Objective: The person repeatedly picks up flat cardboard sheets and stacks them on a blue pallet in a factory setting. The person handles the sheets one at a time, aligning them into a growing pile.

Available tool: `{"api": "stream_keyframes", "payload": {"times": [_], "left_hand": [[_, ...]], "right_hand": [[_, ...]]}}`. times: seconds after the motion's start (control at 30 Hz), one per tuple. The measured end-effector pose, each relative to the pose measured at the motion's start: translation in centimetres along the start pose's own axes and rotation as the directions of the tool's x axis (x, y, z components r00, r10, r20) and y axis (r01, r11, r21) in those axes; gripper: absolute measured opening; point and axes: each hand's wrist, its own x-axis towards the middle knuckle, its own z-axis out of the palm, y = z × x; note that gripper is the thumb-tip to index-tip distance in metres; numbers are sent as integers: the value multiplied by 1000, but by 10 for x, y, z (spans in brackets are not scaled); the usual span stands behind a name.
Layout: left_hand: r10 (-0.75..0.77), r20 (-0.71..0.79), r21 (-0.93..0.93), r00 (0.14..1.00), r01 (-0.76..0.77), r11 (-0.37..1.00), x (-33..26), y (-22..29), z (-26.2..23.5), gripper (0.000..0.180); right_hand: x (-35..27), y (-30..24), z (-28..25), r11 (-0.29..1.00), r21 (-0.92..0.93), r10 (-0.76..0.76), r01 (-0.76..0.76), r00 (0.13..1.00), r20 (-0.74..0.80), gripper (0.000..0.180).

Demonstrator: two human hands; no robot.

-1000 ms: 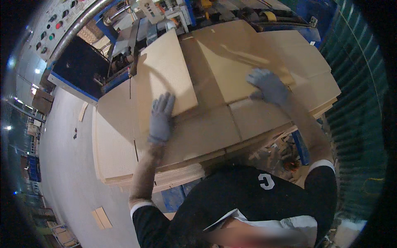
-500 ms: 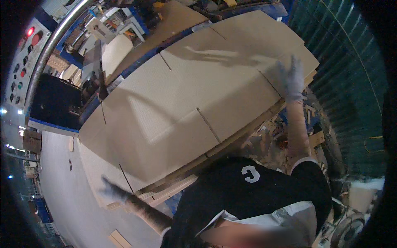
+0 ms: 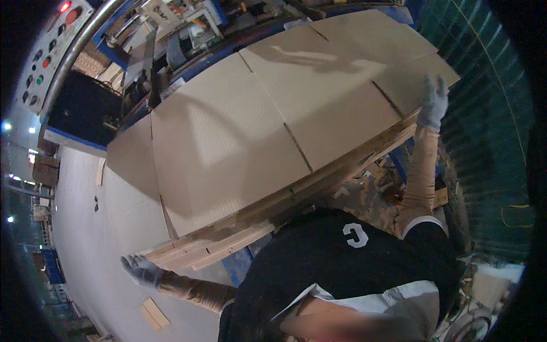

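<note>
A stack of large brown cardboard sheets (image 3: 222,148) lies before me, its top sheet creased and cut with dark slots. My left hand (image 3: 142,271), in a grey glove, is beside the stack's near left corner, with its fingers stretched out. At the right end my right hand (image 3: 434,105), also gloved, lies against the near edge of the sheets with its fingers apart. Neither hand is wrapped round a sheet. Several layers show along the stack's near side, below the top sheet.
Beyond the stack runs a machine with a blue frame (image 3: 219,54). A control panel (image 3: 48,54) with buttons and a metal rail (image 3: 68,62) stand at the far left. A green corrugated wall (image 3: 490,125) rises on the right. Cardboard scraps (image 3: 370,191) litter the floor.
My left hand has moved down and left, and my right hand to the right and slightly down. The top sheet has shifted, and more layers show along the near side.
</note>
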Motion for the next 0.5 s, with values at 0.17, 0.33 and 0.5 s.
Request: {"api": "stream_keyframes", "payload": {"times": [0.17, 0.33, 0.5], "left_hand": [[-23, 374, 192, 927, -53, 980, 53, -9, 21, 50], [89, 587, 251, 805, -286, 925, 46, -19, 28, 31], [-13, 633, 256, 774, -194, 947, -53, -13, 14, 26]], "right_hand": [[39, -8, -10, 876, 478, 173, -65, 967, -186, 36], [78, -21, -21, 886, 312, 253, -342, 922, 291, 33], [-16, -107, -42, 829, -452, -185, 330, 924, 336, 30]]}}
